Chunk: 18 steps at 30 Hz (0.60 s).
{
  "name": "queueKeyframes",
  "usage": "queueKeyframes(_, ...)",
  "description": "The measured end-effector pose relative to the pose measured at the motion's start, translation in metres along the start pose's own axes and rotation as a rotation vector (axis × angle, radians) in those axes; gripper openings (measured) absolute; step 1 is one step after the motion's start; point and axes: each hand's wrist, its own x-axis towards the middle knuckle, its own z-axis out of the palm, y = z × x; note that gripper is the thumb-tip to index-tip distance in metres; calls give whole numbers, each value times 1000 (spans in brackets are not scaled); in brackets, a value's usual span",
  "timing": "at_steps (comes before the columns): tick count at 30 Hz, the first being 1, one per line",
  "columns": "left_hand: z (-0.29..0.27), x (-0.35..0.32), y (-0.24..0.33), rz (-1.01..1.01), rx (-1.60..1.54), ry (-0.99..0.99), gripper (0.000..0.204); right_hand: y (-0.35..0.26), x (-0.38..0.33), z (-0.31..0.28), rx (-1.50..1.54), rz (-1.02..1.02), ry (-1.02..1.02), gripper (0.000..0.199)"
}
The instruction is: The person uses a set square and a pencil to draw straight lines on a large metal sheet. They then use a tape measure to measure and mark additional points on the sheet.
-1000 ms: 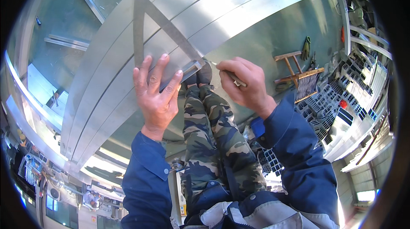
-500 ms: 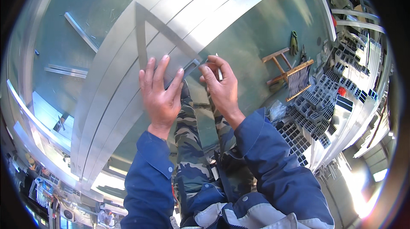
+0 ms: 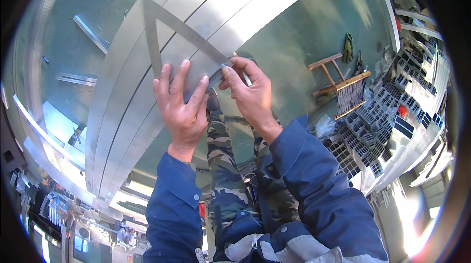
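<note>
A grey metal triangle square (image 3: 179,26) lies across long silver metal profiles (image 3: 211,5) set side by side. My left hand (image 3: 181,101) rests on the near part of the square with its fingers stretched and spread, pressing down. At the square's right corner, my right hand (image 3: 251,91) is closed in a pinch, thumb and index finger touching that corner. A thin white pen-like stick (image 3: 247,79) passes between the right fingers. Its pale tip shows above the index finger, and the rest is hidden in the hand.
Short metal offcuts (image 3: 77,80) lie on the green floor at left. To the right are a wooden stool (image 3: 338,84), a green glove (image 3: 348,48) and a stack of hollow profiles (image 3: 368,125). My camouflage-clad legs stand close to the profiles' near edge.
My right hand has moved slightly left, and its thumb and index finger now touch the square's corner. The square and left hand sit a little further left in view, which has also shifted.
</note>
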Motion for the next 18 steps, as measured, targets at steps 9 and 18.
queueKeyframes(9, -1, -2, 1, 0, 22, 1, 47, -4, -3, -1, -76, -34, -17, 28)
queueKeyframes(18, -2, -2, 2, -7, 27, 0, 45, 0, 0, -3, -47, -20, -21, 29)
